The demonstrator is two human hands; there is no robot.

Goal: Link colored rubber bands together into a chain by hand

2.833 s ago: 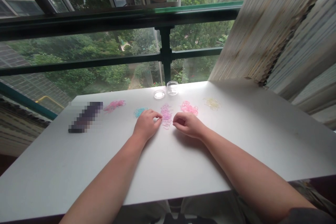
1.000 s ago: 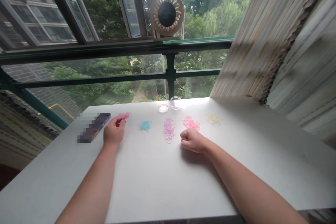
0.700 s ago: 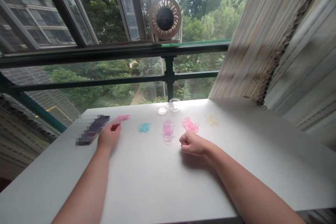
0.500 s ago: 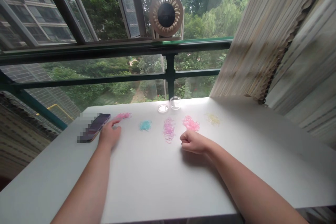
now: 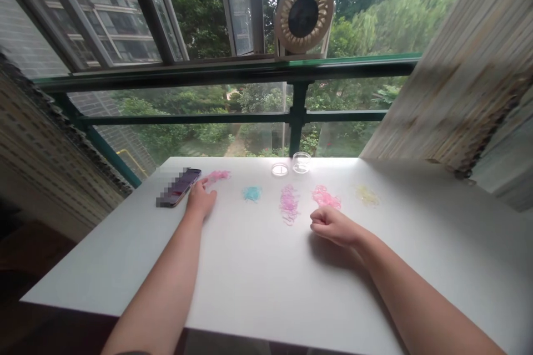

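Note:
My left hand (image 5: 202,199) rests near the table's left side, thumb apart and fingers stretched to the near end of a deep-pink pile of small rubber bands (image 5: 220,175). Whether the fingertips touch the bands is hard to see. Closed in a fist, my right hand (image 5: 335,226) is just in front of a bright pink pile of bands (image 5: 326,196); its inside is hidden. Between the hands lie a blue pile (image 5: 252,194) and a long purple pile (image 5: 288,205). A pale yellow pile (image 5: 367,195) is to the right.
A phone (image 5: 185,184) lies left of my left hand. Toward the back of the white table (image 5: 258,277) are a shallow clear dish or lid (image 5: 280,170) and a clear round container (image 5: 301,163). A fan (image 5: 303,14) stands beyond the green railing (image 5: 233,75); curtains hang at both sides.
The view has swung left, so everything appears farther right. Against the table, my left hand stays by the deep-pink bands and my right fist stays by the bright pink pile, with little visible movement.

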